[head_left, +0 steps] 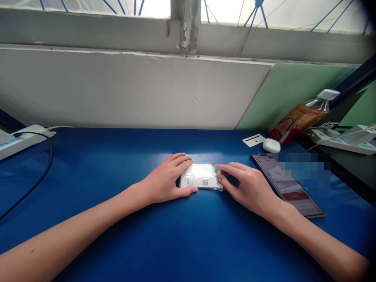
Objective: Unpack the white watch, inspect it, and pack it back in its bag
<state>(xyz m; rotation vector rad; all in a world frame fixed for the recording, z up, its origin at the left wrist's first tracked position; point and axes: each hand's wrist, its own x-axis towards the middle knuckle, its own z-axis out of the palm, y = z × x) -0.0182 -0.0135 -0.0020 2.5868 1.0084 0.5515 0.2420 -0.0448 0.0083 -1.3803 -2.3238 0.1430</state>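
your left hand (167, 178) and right hand (249, 188) pinch the packet (201, 176) at frame centre; uneven pressure may slide it toward the phone (289, 188).

packet (201, 176) btwn hands on table (117, 164), phone (289, 184) right, bottle (302, 115) behind

A blue table (123, 168) is carrying everything here. A small clear packet (200, 176) with a white content and a printed label is lying flat near its middle. To the right a phone (289, 188) is lying face up with its screen lit. Behind it a white card (253, 140) and a small white oval case (271, 145) are sitting just beside each other. A black cable (44, 172) is trailing across the left side.
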